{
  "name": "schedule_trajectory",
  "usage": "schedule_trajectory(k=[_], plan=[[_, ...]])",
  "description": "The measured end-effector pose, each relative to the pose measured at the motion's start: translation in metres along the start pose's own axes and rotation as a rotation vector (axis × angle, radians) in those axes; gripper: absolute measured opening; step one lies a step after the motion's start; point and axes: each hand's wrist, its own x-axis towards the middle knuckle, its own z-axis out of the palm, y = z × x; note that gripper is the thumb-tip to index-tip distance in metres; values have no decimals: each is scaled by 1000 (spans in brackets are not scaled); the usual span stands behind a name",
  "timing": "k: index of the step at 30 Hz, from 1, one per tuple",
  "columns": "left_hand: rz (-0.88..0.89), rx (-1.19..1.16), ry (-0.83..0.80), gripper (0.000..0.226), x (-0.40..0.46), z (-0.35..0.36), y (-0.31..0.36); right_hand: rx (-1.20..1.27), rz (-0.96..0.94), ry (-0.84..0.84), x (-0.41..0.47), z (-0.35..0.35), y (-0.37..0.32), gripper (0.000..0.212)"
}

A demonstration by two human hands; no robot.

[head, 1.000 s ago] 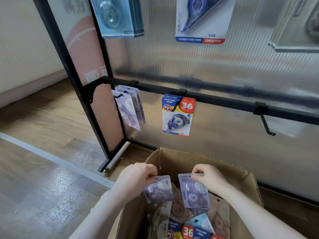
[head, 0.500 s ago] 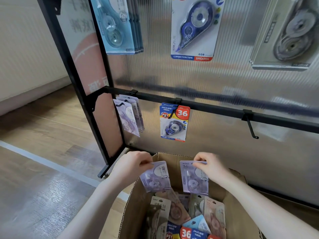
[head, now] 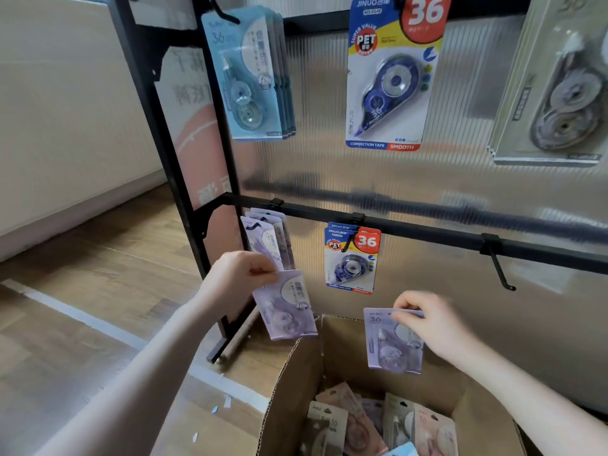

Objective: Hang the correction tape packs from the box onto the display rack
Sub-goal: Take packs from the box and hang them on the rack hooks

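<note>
I had lifted both lilac packs clear of the box (head: 296,366). My left hand (head: 237,278) pinched one pack (head: 286,306) just below the lilac hook (head: 255,227); my right hand (head: 427,320) pinched another pack (head: 391,343) above the box, so hanging came next.

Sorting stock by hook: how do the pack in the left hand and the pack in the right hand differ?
The left hand's pack is raised beside the rack's purple packs and tilted; the right hand's pack hangs upright over the box. Both are purple, pinched at the top.
</note>
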Motion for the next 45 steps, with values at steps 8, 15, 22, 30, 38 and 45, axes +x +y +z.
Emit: schedule_trajectory(k=[8, 15, 22, 30, 38, 45], plan=[[59, 19, 118, 5, 32, -25, -19, -13, -36, 6, 2, 1, -14, 24], [81, 35, 193, 8, 56, -22, -42, -29, -56, -2, 3, 8, -27, 28], [173, 76, 201, 6, 74, -24, -62, -46, -37, -11, 9, 10, -27, 25], [243, 116, 202, 11, 77, -24, -70, -84, -7, -38, 6, 13, -20, 26], [335, 243, 137, 19, 85, -21, -75, -68, 14, -51, 5, 16, -11, 31], [264, 245, 216, 27, 87, -9, -66, -31, 39, -17, -1, 10, -2, 26]])
